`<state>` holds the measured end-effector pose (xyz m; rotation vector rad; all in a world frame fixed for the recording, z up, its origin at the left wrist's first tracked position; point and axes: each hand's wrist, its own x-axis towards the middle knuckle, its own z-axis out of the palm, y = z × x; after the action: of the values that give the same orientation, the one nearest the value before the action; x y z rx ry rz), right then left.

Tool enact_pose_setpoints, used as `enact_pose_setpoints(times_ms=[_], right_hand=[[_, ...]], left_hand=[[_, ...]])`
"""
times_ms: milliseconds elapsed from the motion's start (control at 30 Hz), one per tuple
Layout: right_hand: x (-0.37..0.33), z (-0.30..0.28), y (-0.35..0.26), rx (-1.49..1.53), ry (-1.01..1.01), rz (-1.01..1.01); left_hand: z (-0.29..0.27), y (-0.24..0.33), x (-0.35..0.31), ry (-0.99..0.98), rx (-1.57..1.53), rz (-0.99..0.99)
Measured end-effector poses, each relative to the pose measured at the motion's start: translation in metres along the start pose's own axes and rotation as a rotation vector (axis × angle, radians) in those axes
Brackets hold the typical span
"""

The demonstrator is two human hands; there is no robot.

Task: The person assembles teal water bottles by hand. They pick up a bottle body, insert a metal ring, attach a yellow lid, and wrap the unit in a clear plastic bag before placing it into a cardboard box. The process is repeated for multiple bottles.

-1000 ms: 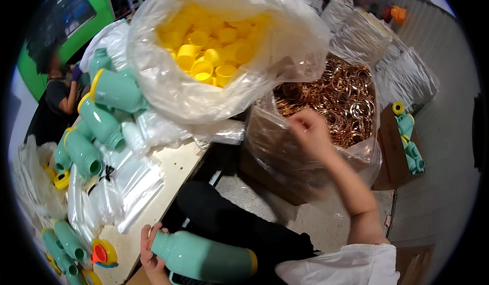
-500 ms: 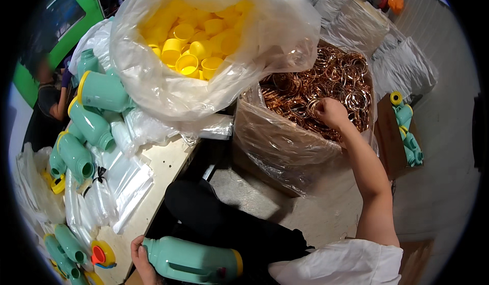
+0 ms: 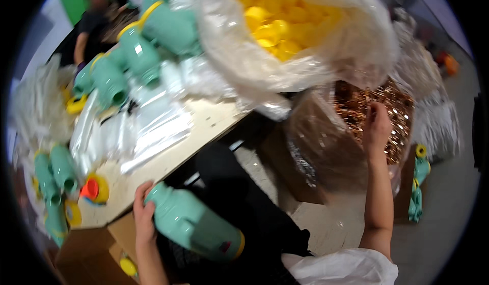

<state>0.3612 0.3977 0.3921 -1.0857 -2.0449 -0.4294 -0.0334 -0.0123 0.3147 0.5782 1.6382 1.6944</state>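
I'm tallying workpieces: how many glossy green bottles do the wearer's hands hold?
1: the glossy green, yellow-based bottle, held near its neck by the left hand. The right hand, at the copper-coloured metal rings, holds no bottle.

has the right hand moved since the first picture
Yes, the right hand moved right against the box: from its near left rim to over the coppery rings.

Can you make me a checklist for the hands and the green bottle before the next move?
1. Left hand on the green bottle: ok, at its neck end.
2. Bottle over the lap: ok, lying tilted.
3. Right hand by the copper-coloured rings: ok.
4. Ring in right hand: cannot tell, too blurred.
5. Bag of yellow cups closed: not ok, its mouth is open.
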Motion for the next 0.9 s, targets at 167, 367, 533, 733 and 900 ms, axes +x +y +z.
enact_pose_setpoints(times_ms=[167, 367, 533, 733, 900], right_hand=[[0.021, 0.044, 0.025, -0.044, 0.023, 0.265], [0.014, 0.058, -0.114, 1.721, -0.21, 0.964], [-0.076, 0.078, -0.334, 1.806, -1.322, 0.828], [-0.122, 0.064, -0.367, 1.596, -1.256, 0.396], [-0.142, 0.044, -0.354, 1.676, -1.261, 0.411]], left_hand=[[-0.004, -0.034, -0.003, -0.005, -0.147, -0.03], [0.007, -0.05, -0.005, 0.062, -0.232, -0.009], [0.037, -0.022, -0.001, -0.028, -0.406, 0.135], [0.014, -0.025, -0.03, 0.019, -0.241, 0.096], [0.025, -0.044, -0.051, 0.201, -0.2, 0.041]])
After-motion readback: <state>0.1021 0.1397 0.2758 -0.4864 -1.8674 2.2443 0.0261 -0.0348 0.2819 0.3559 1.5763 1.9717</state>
